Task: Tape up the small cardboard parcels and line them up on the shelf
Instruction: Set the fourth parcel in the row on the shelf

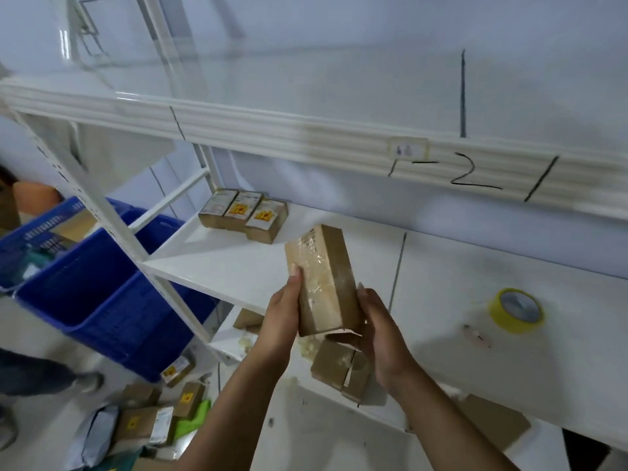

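Cardboard parcel (323, 280) gripped by left hand (280, 317) and right hand (380, 331) above the shelf (238, 263); far-left blue crate (47, 226) holds blurred, perhaps boxed, items.

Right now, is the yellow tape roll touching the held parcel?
Apart. Head view: the tape roll lies on the shelf to the right, bare shelf between it and the parcel, which the left hand and right hand hold.

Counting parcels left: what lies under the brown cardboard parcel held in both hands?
An open-flapped brown cardboard box on the white shelf; the right hand hides part of it.
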{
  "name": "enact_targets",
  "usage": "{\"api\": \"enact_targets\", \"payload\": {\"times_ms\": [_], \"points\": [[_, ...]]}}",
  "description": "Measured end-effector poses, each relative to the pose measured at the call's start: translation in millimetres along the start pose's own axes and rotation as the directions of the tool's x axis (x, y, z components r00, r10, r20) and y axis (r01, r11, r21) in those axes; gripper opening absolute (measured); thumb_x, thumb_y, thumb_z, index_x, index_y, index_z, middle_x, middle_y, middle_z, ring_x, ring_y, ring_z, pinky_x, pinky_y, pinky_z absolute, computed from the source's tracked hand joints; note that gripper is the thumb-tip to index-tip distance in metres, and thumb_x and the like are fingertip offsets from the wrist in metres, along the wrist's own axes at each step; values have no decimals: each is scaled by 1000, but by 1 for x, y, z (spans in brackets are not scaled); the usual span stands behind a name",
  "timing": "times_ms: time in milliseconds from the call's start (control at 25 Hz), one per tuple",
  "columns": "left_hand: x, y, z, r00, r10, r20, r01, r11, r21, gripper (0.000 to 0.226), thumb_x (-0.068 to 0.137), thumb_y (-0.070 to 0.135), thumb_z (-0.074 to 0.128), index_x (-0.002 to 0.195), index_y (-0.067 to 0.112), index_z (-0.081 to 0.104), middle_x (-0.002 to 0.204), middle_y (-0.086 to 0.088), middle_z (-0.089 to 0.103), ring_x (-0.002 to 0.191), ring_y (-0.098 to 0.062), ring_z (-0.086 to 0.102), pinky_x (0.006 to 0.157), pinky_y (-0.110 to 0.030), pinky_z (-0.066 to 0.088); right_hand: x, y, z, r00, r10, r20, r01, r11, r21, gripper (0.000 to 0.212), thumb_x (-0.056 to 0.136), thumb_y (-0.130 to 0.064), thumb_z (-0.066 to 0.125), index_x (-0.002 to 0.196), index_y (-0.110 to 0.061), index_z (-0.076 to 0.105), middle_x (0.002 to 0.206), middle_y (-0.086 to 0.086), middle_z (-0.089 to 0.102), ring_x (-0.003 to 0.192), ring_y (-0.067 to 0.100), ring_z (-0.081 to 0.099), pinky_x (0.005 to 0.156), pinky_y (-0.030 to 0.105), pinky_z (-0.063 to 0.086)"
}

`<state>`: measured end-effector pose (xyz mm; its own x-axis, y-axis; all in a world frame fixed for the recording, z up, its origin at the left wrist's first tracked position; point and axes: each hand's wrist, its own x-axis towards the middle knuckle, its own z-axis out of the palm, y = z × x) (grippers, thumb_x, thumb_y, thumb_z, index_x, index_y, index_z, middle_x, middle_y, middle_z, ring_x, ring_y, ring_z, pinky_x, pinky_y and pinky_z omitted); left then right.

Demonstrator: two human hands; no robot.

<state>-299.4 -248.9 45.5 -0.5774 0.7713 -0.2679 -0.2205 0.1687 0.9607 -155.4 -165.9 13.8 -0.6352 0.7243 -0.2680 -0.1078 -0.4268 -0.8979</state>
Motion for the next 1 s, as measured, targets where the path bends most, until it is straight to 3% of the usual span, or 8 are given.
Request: {"api": "enact_targets", "payload": {"times_ms": [160,280,360,440,560,680,920,1000], "points": [[33,1,-39,992,56,-115,-46,995,88,42,104,64,42,111,32,68,105,4,80,98,-18,78,71,-28,64,21,21,55,998,56,-4,-54,974,221,55,94,-55,67,129,-13,62,124,20,73,108,43,74,83,55,63],[51,-4,-58,986,107,-127,-102,994,49,44,102,65,47,123,30,64,124,1,73,108,-23,73,91,-48,63,36,23,80,977,-56,-205,38,995,-91,59,79,-64,79,114,-21,55,119,4,69,97,18,78,76,33,64],[64,-7,-66,994,107,14,-107,994,-11,41,101,65,51,124,36,69,120,3,77,107,-23,76,88,-44,65,47,22,83,954,-153,-258,56,935,-349,58,78,-69,76,114,-31,51,125,-4,62,100,13,75,72,23,63],[83,-7,-72,989,111,98,-107,993,-52,30,103,51,54,121,37,74,117,-2,79,106,-25,78,82,-40,66,65,22,80,938,-226,-262,118,921,-371,46,86,-60,74,112,-30,52,128,1,61,107,18,73,75,30,65],[121,-10,-75,993,73,96,-61,991,-120,31,111,29,50,132,23,71,120,-10,79,109,-31,77,89,-49,64,89,17,70,941,-263,-214,189,930,-315,39,90,-50,72,119,-33,52,127,-5,65,111,18,71,76,31,65],[154,-8,-76,996,46,73,-39,995,-92,31,112,24,49,135,19,69,120,-10,79,112,-31,76,92,-48,63,112,13,63,966,-206,-157,154,943,-294,47,89,-40,77,130,-40,52,132,-7,64,118,19,68,81,32,65],[221,-8,-77,995,-68,-75,60,993,-104,20,112,18,50,121,5,63,109,-25,78,98,-37,79,71,-37,65,180,17,72,951,-219,-219,104,892,-439,72,87,-30,85,149,-37,49,138,-11,59,118,11,66,97,41,61],[236,-11,-81,995,-43,-95,40,999,-32,23,112,19,49,113,10,69,104,-18,80,98,-36,77,70,-36,63,203,19,77,941,-217,-258,66,868,-492,74,86,-31,85,150,-36,50,139,-9,59,110,14,71,96,38,60]]}}
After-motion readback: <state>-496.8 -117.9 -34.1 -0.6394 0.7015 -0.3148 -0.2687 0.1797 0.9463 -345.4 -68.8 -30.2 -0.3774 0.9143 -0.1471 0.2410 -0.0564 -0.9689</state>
